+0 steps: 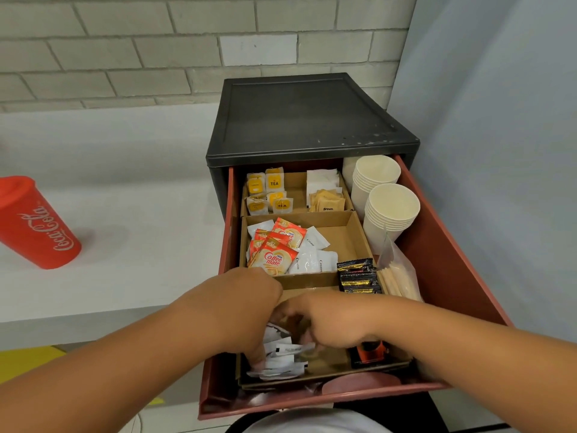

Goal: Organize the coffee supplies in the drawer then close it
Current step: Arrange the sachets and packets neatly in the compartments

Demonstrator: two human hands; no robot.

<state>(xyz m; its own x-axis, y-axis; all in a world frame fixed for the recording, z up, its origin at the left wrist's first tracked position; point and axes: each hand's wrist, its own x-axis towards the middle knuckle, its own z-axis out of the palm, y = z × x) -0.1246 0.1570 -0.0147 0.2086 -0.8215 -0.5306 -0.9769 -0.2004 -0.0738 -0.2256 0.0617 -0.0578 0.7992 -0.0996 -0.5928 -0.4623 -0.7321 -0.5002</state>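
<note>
Both hands work in the front compartment of the drawer (443,245): left hand (246,310) has fingers curled down into the loose white sachets (281,354), right hand (337,320) is closed over the same pile, though what it pinches cannot be told. Risk: sachets could slide over the low cardboard divider (309,279) or snag when the drawer shuts, and a forearm could tip the 2 paper cup stacks (384,207). Drawer unit stands on a white counter (125,276) against a brick wall (125,42); a red cup (34,223) sits well apart

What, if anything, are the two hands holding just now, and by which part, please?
Both the left hand and the right hand are down among the white sachets; whether either grips one cannot be told.
</note>
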